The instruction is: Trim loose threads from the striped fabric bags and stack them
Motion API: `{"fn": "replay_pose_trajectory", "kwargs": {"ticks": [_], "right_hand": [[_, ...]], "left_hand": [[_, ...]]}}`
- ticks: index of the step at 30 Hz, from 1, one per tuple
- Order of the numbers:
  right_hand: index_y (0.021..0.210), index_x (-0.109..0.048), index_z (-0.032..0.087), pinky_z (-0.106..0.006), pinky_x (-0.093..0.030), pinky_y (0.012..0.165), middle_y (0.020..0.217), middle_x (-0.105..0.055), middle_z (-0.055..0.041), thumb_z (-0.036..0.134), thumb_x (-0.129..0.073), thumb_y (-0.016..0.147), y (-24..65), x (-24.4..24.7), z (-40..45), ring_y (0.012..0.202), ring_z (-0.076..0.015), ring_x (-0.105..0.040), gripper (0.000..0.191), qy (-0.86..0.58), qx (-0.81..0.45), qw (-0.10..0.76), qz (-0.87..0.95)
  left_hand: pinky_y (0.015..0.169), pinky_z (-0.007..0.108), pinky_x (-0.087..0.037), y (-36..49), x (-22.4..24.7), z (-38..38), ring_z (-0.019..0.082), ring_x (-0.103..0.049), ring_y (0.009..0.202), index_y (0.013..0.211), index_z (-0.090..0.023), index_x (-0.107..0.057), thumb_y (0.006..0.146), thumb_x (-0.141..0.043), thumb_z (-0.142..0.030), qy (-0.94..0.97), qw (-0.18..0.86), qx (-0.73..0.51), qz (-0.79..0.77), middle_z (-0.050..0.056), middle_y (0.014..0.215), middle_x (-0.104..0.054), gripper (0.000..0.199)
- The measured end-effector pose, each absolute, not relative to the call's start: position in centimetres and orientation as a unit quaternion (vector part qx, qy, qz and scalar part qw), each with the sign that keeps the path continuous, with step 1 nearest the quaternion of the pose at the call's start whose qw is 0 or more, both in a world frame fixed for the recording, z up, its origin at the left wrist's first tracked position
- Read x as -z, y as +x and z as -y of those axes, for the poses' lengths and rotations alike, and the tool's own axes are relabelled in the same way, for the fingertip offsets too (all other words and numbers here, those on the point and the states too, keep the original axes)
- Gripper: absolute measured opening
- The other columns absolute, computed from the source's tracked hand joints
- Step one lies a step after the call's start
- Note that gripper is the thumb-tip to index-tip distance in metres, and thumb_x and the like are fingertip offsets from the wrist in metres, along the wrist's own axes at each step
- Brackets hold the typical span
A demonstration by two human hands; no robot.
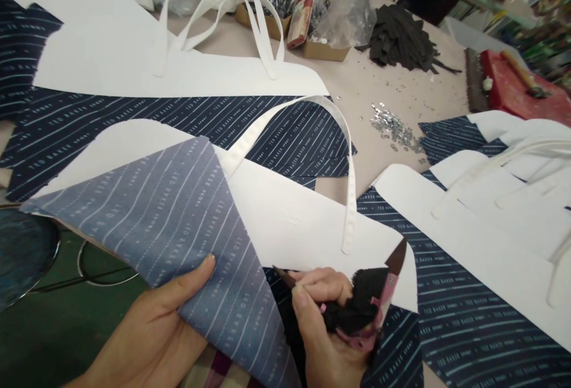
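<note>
My left hand (156, 322) grips the lower edge of a bag panel, thumb on top. Its striped navy fabric (191, 215) is folded over, so the paler reverse side with mirrored lettering shows. Beneath the fold lies the panel's white part (285, 215), with one white strap handle (350, 180) arching over it. My right hand (325, 316) is closed around a pink-handled cutting tool (363, 337), partly wrapped in black cloth. One dark pointed blade sticks up to the right; a second dark tip shows by my thumb, close to the fold. How the two tips join is hidden.
Behind lies another white and navy panel (187, 75) with handles. More panels (473, 245) are stacked at right. Small metal pieces (392, 126) are scattered near black strips (401, 37). A hammer (526, 75) rests on a red block (499, 87). A stool (27, 251) stands left.
</note>
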State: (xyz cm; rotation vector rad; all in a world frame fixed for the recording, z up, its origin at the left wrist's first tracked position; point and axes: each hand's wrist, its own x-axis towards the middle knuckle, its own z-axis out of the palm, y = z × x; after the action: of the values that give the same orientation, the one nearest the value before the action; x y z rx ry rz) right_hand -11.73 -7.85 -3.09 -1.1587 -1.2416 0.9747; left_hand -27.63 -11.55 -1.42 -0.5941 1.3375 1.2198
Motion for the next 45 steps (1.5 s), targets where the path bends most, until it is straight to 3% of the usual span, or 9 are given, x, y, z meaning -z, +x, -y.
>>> {"fn": "replay_pose_trajectory", "kwargs": {"ticks": [4, 15, 17, 21, 25, 33, 40, 45], "right_hand": [[0.064, -0.06, 0.021, -0.02, -0.06, 0.066, 0.064, -0.063, 0.0061, 0.007, -0.069, 0.077, -12.4, 2.9, 7.9, 0.061, -0.0093, -0.066, 0.021, -0.512, -0.401, 0.57, 0.502], [0.065, -0.061, 0.022, -0.018, -0.058, 0.073, 0.066, -0.062, 0.0064, 0.01, -0.067, 0.081, -13.4, 3.8, 8.9, 0.065, -0.0076, -0.067, 0.021, -0.511, -0.384, 0.555, 0.533], [0.069, -0.062, 0.022, -0.021, -0.059, 0.075, 0.068, -0.064, 0.0055, 0.008, -0.067, 0.082, -12.7, 3.9, 9.0, 0.069, -0.0094, -0.069, 0.02, -0.497, -0.401, 0.543, 0.545], [0.077, -0.062, 0.022, -0.032, -0.064, 0.078, 0.071, -0.065, 0.004, 0.005, -0.066, 0.085, -11.0, 4.3, 9.0, 0.076, -0.0152, -0.072, 0.019, -0.459, -0.463, 0.536, 0.536], [0.074, -0.06, 0.021, -0.026, -0.062, 0.07, 0.069, -0.063, 0.004, 0.003, -0.065, 0.085, -10.5, 4.3, 8.8, 0.069, -0.012, -0.067, 0.022, -0.465, -0.449, 0.551, 0.528], [0.069, -0.059, 0.022, -0.028, -0.062, 0.074, 0.069, -0.062, 0.0062, 0.009, -0.066, 0.085, -11.7, 3.8, 9.0, 0.066, -0.0104, -0.063, 0.022, -0.51, -0.449, 0.54, 0.497], [0.069, -0.059, 0.021, -0.027, -0.062, 0.073, 0.069, -0.063, 0.0043, 0.007, -0.066, 0.085, -11.6, 4.1, 9.1, 0.067, -0.0114, -0.065, 0.023, -0.493, -0.43, 0.52, 0.55], [0.064, -0.057, 0.021, -0.022, -0.054, 0.063, 0.068, -0.063, 0.003, 0.012, -0.068, 0.084, -12.7, 4.4, 9.2, 0.064, -0.011, -0.064, 0.024, -0.539, -0.394, 0.524, 0.529]], "left_hand": [[0.089, 0.053, -0.064, -27.6, 1.7, 11.5, 0.043, -0.069, 0.112, 0.107, -0.028, -0.079, 0.033, -0.102, -0.031, -0.233, 0.584, -0.525, -0.574, 0.007, 0.119, -0.077, 0.078], [0.096, 0.054, -0.061, -27.5, 1.7, 12.2, 0.041, -0.073, 0.105, 0.103, -0.024, -0.079, 0.035, -0.102, -0.027, -0.239, 0.583, -0.523, -0.574, 0.007, 0.112, -0.079, 0.072], [0.094, 0.055, -0.061, -27.6, 1.5, 12.1, 0.04, -0.074, 0.102, 0.104, -0.023, -0.079, 0.043, -0.099, -0.024, -0.249, 0.576, -0.529, -0.571, 0.007, 0.11, -0.08, 0.064], [0.089, 0.052, -0.063, -27.6, 0.9, 11.5, 0.035, -0.076, 0.097, 0.107, -0.022, -0.078, 0.074, -0.077, -0.018, -0.3, 0.565, -0.512, -0.573, 0.008, 0.103, -0.08, 0.033], [0.087, 0.049, -0.064, -27.7, 0.5, 11.3, 0.033, -0.076, 0.096, 0.108, -0.021, -0.078, 0.084, -0.067, -0.019, -0.325, 0.556, -0.499, -0.58, 0.008, 0.103, -0.08, 0.026], [0.09, 0.052, -0.063, -27.9, 1.2, 12.2, 0.038, -0.073, 0.105, 0.101, -0.022, -0.079, 0.069, -0.081, -0.018, -0.305, 0.573, -0.51, -0.564, 0.008, 0.105, -0.08, 0.033], [0.09, 0.053, -0.063, -27.9, 1.8, 12.2, 0.043, -0.071, 0.108, 0.09, -0.024, -0.08, 0.039, -0.099, -0.023, -0.281, 0.585, -0.515, -0.56, 0.007, 0.107, -0.08, 0.055], [0.089, 0.052, -0.065, -27.6, 1.2, 11.6, 0.045, -0.069, 0.111, 0.079, -0.024, -0.079, 0.026, -0.101, -0.024, -0.279, 0.575, -0.512, -0.574, 0.007, 0.108, -0.081, 0.057]]}}
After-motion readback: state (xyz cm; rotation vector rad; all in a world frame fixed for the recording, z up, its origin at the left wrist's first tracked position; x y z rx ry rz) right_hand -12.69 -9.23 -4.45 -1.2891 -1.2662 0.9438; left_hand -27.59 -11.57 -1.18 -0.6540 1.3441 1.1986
